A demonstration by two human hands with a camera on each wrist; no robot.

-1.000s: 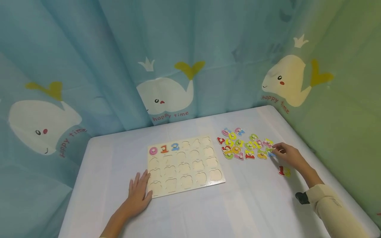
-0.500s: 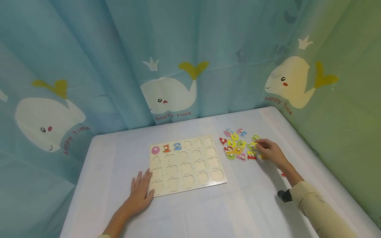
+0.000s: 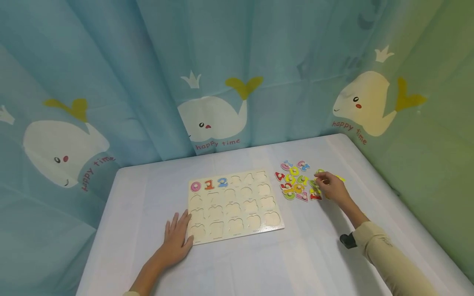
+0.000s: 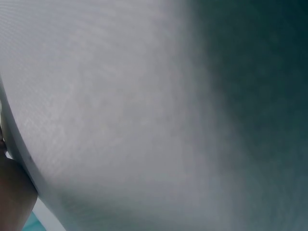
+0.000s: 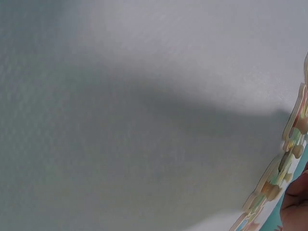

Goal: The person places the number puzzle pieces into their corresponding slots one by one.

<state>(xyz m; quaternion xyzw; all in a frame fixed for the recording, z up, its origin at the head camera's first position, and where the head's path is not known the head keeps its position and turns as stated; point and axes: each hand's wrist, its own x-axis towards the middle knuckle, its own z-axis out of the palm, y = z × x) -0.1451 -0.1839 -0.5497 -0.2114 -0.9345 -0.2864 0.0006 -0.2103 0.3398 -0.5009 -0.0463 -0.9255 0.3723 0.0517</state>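
A pale wooden number puzzle board (image 3: 237, 209) lies on the table, with a pink 0 (image 3: 195, 186), an orange 1 (image 3: 209, 184) and a blue 2 (image 3: 222, 182) in its top row. My left hand (image 3: 175, 240) rests flat at the board's left edge, fingers spread. Over the right side of a heap of knobbed number pieces (image 3: 298, 188) hovers my right hand (image 3: 333, 188), thumb and fingers bent close together above green and yellow pieces. Its fingers (image 5: 294, 204) show beside wooden knobs in the right wrist view; whether they pinch a piece I cannot tell.
A white cloth covers the table (image 3: 237, 267). Behind it hangs a blue curtain (image 3: 155, 82) printed with whales, and a green one (image 3: 437, 164) runs along the right. A dark device (image 3: 348, 241) sits at the right cuff.
My right hand has moved left over the heap, from its right end towards the middle. The left hand stays on the board's edge. The head view has shifted slightly.
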